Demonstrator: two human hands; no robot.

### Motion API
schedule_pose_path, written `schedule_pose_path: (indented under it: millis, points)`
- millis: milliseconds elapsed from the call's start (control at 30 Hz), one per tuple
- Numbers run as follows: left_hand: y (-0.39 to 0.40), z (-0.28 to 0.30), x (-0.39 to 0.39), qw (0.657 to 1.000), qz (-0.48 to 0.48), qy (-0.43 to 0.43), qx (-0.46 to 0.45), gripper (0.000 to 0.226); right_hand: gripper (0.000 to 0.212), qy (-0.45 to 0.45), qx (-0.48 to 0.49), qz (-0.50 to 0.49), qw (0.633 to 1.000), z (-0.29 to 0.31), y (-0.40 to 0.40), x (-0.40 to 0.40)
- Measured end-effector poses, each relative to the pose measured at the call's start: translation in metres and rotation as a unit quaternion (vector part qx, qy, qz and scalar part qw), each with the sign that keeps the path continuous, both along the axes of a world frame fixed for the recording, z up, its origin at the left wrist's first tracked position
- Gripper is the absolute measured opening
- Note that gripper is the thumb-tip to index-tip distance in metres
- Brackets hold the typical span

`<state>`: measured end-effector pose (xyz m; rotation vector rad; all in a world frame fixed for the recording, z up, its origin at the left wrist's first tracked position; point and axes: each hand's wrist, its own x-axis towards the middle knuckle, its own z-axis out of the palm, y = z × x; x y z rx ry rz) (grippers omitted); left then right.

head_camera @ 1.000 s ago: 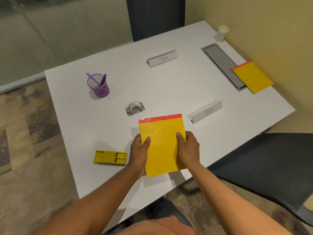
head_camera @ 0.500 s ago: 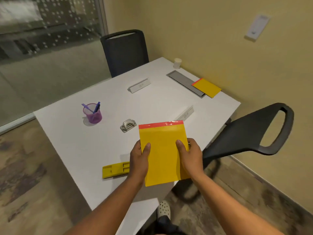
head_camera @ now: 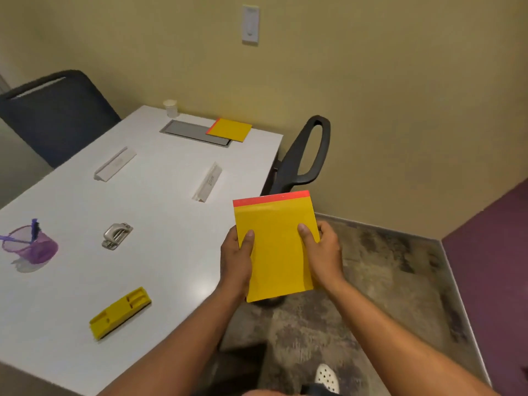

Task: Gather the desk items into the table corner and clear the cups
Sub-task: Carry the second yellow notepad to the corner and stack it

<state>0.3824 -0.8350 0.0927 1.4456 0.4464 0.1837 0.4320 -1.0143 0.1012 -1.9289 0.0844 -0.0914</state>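
Observation:
A yellow notepad [head_camera: 275, 241] with a red top strip is lifted off the table, over its right edge. My left hand [head_camera: 235, 260] grips its left side and my right hand [head_camera: 323, 252] grips its right side, thumbs on top. A second yellow notepad [head_camera: 230, 129] lies at the far corner, next to a white cup [head_camera: 171, 108]. On the white table [head_camera: 171, 224] lie two white name plates [head_camera: 115, 164] [head_camera: 208, 182], a metal hole punch [head_camera: 116, 235], a yellow stapler-like block [head_camera: 120, 315] and a purple pen cup [head_camera: 31, 247].
A grey cable tray lid [head_camera: 190, 131] is set into the table near the far corner. A black chair [head_camera: 307, 155] stands at the table's right side, another dark chair [head_camera: 51, 115] at the far left. The wall runs close behind the table.
The notepad stays in both hands while the view has swung right and I have moved along the table's right side; the pad now hangs past the table edge.

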Motion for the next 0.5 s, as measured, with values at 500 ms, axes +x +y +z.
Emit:
schedule_pose_path:
  millis: [500]
  points:
    - [-0.307,-0.009,0.108,0.991,-0.131,0.005,-0.002,0.022,0.028,-0.006,0.006,-0.127,0.992,-0.024,-0.316,0.061]
